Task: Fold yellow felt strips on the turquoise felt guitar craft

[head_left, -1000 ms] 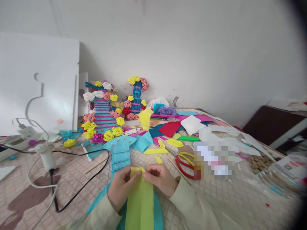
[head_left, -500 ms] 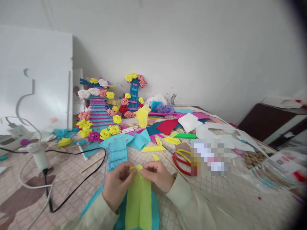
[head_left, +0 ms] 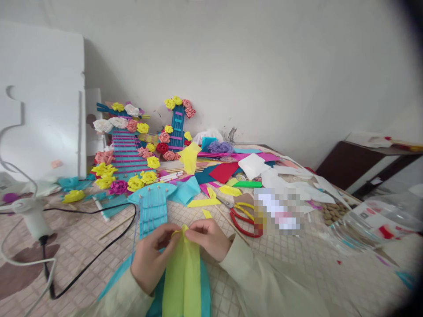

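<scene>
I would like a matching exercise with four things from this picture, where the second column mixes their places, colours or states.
1. Yellow-green paper strip
2. Scissors
3. Yarn
4. Black cable

A. Purple, near the wall
B. Curved across the table at left
C. Pinched by left hand and right hand
D. Red and yellow handles

1-C; 2-D; 3-A; 4-B

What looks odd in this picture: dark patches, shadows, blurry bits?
Head view: blurry blackness darkens the right edge; head view: soft shadow on the wall beside the white board; head view: coarse square blocks hide a patch by the scissors, while the yellow-green paper stays readable.
</scene>
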The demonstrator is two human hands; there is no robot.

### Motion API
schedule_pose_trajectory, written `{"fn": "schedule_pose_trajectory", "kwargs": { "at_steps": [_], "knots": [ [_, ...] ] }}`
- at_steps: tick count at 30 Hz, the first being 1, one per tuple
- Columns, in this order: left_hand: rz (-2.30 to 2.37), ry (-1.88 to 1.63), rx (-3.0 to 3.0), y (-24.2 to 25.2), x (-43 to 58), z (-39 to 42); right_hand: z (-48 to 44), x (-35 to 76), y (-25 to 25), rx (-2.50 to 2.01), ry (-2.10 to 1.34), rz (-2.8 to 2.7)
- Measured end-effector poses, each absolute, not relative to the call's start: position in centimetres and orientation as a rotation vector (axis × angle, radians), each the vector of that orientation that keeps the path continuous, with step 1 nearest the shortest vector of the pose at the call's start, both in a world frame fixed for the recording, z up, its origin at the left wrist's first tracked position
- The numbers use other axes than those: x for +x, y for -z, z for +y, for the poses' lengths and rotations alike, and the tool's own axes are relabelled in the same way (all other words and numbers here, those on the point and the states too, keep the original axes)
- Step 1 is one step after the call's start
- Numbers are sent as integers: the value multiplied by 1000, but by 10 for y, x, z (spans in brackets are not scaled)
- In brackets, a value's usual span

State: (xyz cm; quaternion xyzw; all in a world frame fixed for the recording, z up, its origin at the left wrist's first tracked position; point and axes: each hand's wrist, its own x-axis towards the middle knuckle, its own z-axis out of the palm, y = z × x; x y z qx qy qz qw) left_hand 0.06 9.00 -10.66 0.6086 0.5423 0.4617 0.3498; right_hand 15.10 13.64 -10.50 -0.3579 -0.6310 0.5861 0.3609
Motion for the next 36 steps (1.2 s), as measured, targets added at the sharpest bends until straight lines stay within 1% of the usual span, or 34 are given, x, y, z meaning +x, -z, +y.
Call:
{"fn": "schedule_pose_trajectory", "kwargs": {
  "at_steps": [5,10,16,25,36],
  "knots": [
    [1458,-1182,1706,106,2,88,136,152,103,-924,-1533,-1594],
    [1303,-1190,1548,99,4,89,136,152,101,-905,-1482,-1618],
    [1328,-1213,1431,97,4,93,135,152,102,-891,-1455,-1678],
    [1201,-1154,1173,101,4,93,135,153,104,-886,-1441,-1716],
    [1228,-1130,1173,98,2,94,135,153,102,-905,-1473,-1660]
  ]
}}
